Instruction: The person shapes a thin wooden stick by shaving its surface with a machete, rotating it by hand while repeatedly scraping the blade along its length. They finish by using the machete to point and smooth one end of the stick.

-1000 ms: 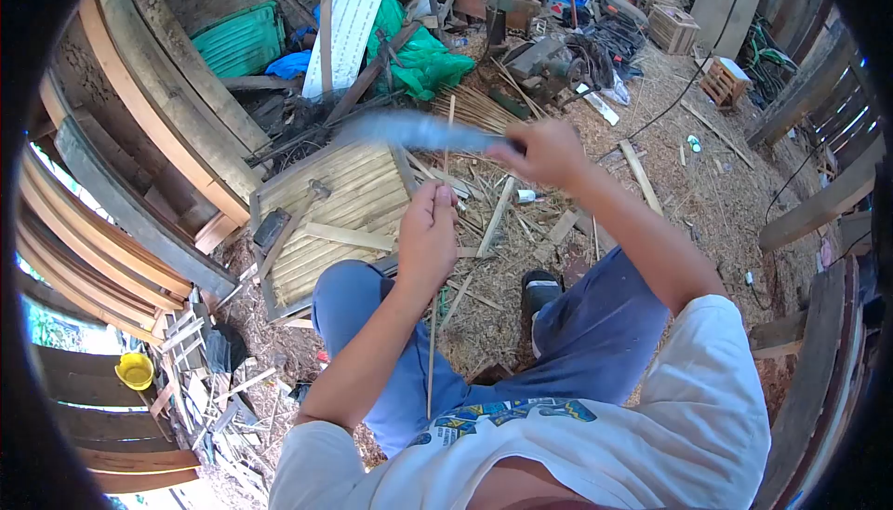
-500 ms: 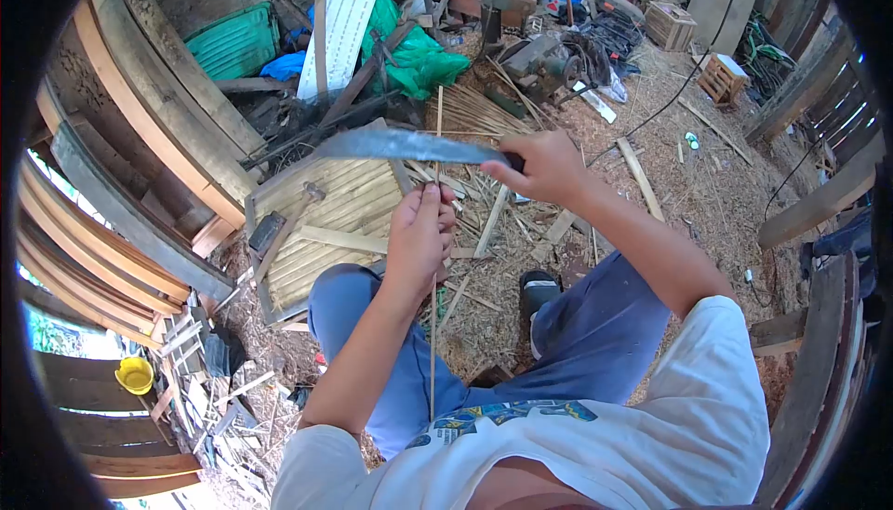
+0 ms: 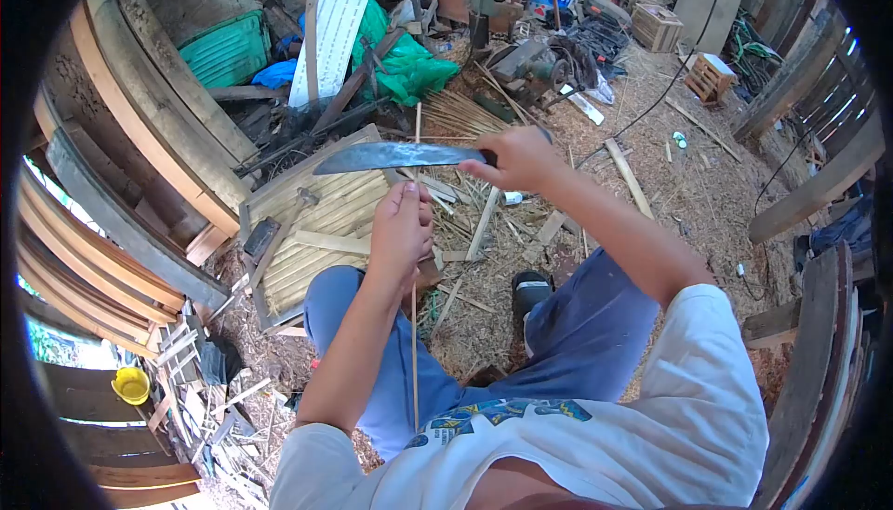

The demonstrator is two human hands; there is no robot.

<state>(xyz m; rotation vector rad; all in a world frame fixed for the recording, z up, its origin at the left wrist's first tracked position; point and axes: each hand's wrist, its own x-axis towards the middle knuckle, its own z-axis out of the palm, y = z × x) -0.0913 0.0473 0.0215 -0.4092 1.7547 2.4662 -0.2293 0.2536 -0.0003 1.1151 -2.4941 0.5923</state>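
The knife [image 3: 400, 156] at upper centre has a dull, dark grey metal blade, matt and blotchy. The strip [image 3: 415, 342] below it is pale, smooth split wood. At lower right, the shirt [image 3: 688, 398] is white matt cloth.

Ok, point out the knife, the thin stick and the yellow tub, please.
knife [image 3: 391, 156], head view, middle of the blade's flat.
thin stick [image 3: 414, 361], head view, on its lower half.
yellow tub [image 3: 130, 385], head view, inside of the tub.
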